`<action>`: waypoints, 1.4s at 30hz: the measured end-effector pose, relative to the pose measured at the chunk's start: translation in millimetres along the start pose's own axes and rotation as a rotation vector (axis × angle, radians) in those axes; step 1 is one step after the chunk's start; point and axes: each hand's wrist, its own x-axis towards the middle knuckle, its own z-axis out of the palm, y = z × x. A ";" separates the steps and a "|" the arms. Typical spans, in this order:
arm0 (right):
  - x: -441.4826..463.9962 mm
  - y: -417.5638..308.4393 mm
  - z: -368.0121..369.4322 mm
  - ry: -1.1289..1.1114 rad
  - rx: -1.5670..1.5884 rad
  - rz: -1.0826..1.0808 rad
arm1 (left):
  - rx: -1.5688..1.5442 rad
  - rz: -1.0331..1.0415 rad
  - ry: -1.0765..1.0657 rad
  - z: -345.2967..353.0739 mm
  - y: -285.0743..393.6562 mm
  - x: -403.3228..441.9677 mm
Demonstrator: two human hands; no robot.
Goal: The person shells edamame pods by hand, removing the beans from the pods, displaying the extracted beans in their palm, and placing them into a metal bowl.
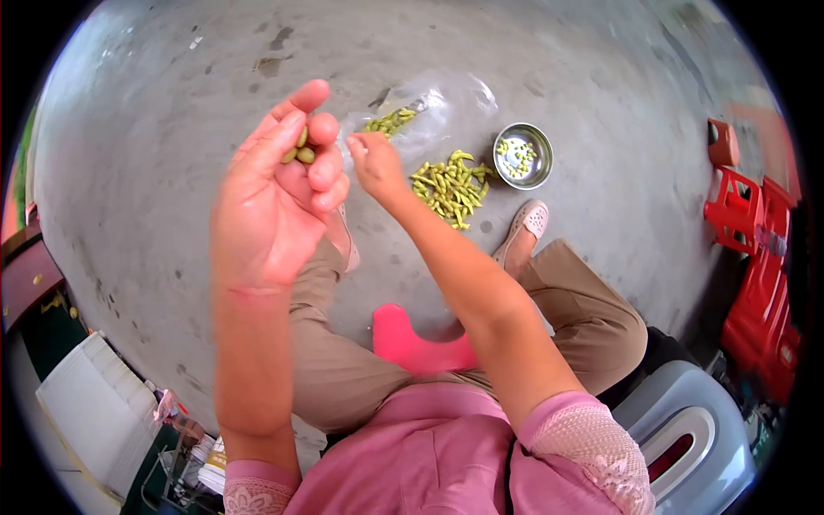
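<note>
My left hand (pixel 270 193) is raised palm-up at the left, its curled fingers closed around several shelled green soybeans (pixel 300 155). To its right, my right hand (pixel 378 165) has its fingers pinched together; whatever may be between them is too small to make out. Just beyond it lies a clear plastic bag (pixel 442 93) with soybean pods (pixel 391 121) in it. A loose heap of green pods (pixel 450 185) rests on the floor beside the right forearm. Right of that heap stands a round metal bowl (pixel 549 165) holding shelled soybeans (pixel 516 158).
My feet in light shoes (pixel 534 218) flank the pod heap on the concrete floor (pixel 154 172). A pink object (pixel 399 339) shows between my legs. Red plastic stools (pixel 736 210) are at the right, a grey plastic object (pixel 687 421) at lower right, and white panels (pixel 99 408) at lower left.
</note>
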 end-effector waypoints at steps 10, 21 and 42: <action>-128.9 156.7 -89.3 0.383 -0.153 0.580 | -0.073 -0.100 -0.032 7.6 -10.1 -4.1; -43.4 174.6 -108.6 0.288 -0.502 0.332 | 0.051 -0.161 -0.037 19.9 -17.9 -0.9; -92.3 -60.0 -186.3 -0.054 0.336 0.369 | 0.125 -0.201 -0.119 22.6 -46.2 4.9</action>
